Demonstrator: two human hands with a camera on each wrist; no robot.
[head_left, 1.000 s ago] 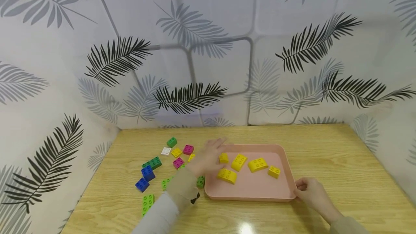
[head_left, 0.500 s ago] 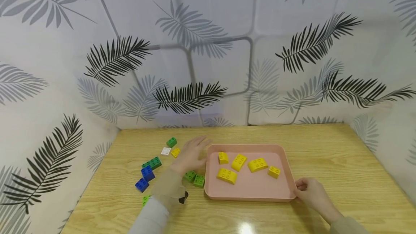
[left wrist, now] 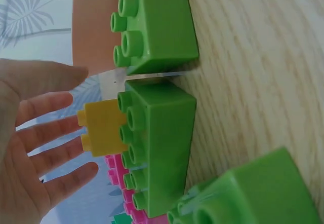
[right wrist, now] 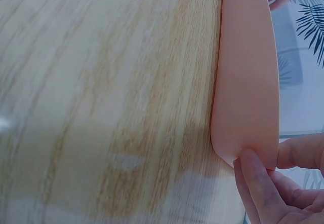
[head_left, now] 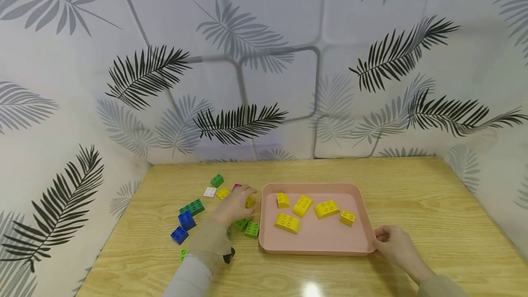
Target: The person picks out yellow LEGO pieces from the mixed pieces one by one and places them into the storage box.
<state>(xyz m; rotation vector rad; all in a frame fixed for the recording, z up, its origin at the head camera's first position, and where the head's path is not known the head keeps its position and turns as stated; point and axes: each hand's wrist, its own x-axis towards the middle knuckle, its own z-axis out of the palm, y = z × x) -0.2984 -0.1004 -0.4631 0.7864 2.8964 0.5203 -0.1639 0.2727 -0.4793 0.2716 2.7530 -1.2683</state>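
Note:
Over the loose bricks left of the tray, my left hand (head_left: pixel 235 204) reaches toward a yellow toy brick (left wrist: pixel 105 127). In the left wrist view its fingers are spread beside the brick's studs and the thumb is apart from it. A long green brick (left wrist: pixel 169 143) stands in front of the yellow one, with pink bricks (left wrist: pixel 117 172) behind. My right hand (head_left: pixel 397 247) pinches the near right corner of the pink tray (head_left: pixel 317 244); fingers press the outer wall and the thumb is at the rim. Several yellow bricks (head_left: pixel 327 209) lie inside the tray.
Blue bricks (head_left: pixel 187 219), a dark green brick (head_left: pixel 192 207), a white brick (head_left: pixel 210 192) and a small green brick (head_left: pixel 217 180) lie on the wooden table (head_left: pixel 420 196) at left. Another green brick (head_left: pixel 252 229) sits close to the tray's left wall. A patterned curtain (head_left: pixel 280 81) stands behind.
My left hand has moved left from over the tray's left side, then down among the bricks to the yellow one. The right hand and tray have stayed put.

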